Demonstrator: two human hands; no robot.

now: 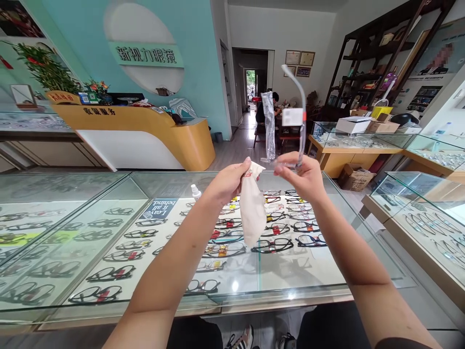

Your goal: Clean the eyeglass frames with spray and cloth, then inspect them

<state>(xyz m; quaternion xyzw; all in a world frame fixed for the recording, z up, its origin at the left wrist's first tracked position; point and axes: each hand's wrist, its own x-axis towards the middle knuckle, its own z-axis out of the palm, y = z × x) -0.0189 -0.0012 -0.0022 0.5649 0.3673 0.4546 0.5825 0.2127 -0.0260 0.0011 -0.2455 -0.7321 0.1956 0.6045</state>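
Observation:
Above the glass display case, my left hand (pixel 232 180) pinches the top of a pale cloth (pixel 252 213) that hangs down. To its right, my right hand (pixel 303 177) grips a pair of clear-framed glasses (pixel 302 97) held upright, arms pointing up. Clear plastic film (pixel 269 128) wraps one arm, and a small white tag (pixel 292 117) hangs by the other. The lens part is mostly hidden by my fingers and blurred. The two hands are apart.
Rows of eyeglasses (pixel 275 245) lie in the glass display case (pixel 232 300). A white spray bottle (pixel 195 192) stands near its back. Beyond are a yellow counter (pixel 145 128), another case with boxes (pixel 353 124) on top, and a seated person (pixel 260 114) at a table.

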